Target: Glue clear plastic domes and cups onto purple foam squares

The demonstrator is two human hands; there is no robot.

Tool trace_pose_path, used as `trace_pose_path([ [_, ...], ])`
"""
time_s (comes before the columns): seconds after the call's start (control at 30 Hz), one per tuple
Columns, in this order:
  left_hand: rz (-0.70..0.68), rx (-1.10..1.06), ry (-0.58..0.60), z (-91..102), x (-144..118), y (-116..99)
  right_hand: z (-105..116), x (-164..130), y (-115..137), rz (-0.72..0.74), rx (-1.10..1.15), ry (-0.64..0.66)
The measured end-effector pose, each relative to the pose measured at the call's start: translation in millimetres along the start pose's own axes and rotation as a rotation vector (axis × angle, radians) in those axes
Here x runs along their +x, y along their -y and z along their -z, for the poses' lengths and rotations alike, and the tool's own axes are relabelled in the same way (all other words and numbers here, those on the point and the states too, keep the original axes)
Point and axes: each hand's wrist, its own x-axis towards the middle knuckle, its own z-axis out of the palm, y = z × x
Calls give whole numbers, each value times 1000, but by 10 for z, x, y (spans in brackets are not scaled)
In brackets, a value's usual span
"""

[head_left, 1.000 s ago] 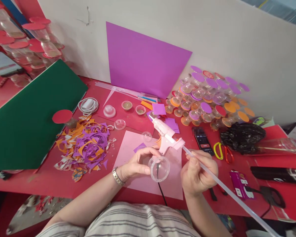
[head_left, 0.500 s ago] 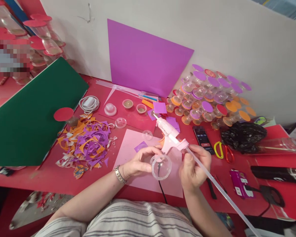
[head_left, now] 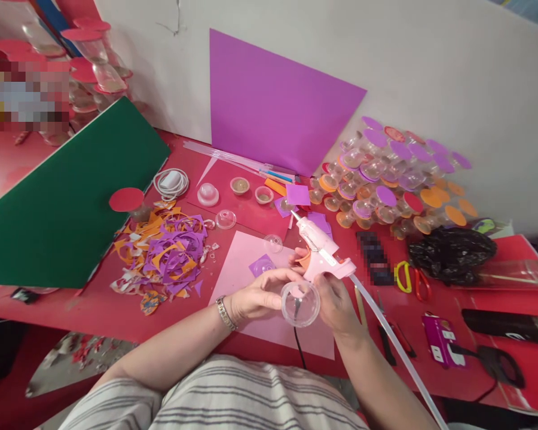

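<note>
My left hand [head_left: 256, 292], a watch on its wrist, is closed on the rim of a small clear plastic cup [head_left: 301, 306]. The cup's round mouth faces up toward me. My right hand [head_left: 338, 306] is wrapped about the handle of a pale pink glue gun [head_left: 319, 243] with an orange trigger, its nozzle pointing away and to the left. Part of the grip is hidden behind the hands and cup. From the back of the gun a long translucent glue stick [head_left: 392, 331] slants toward the lower right. Beneath both hands lies a pink sheet [head_left: 233, 257].
Paper scraps [head_left: 161, 251] are heaped at left, beside a green board [head_left: 72, 209]. Clear domes [head_left: 207, 194] and two cups of sand [head_left: 240, 186] stand behind. At right are stacked hourglass shapes [head_left: 399, 173], scissors [head_left: 403, 276], a black bag [head_left: 452, 254] and a purple box [head_left: 442, 340].
My right hand has moved from the glue stick behind the gun onto the gun's handle. The cup stays in my left hand. The whole view has shifted slightly.
</note>
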Motion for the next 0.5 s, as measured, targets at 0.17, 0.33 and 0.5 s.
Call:
trace_pose_path([
  [0.17, 3, 32, 19, 31, 9, 11, -55, 34, 49, -107, 94, -139],
  [0.33, -58, 110, 1, -8, 19, -97, 8, 164, 167, -97, 157, -224],
  [0.5, -198, 207, -131, 56, 46, -208, 195, 71, 217, -40, 201, -316],
])
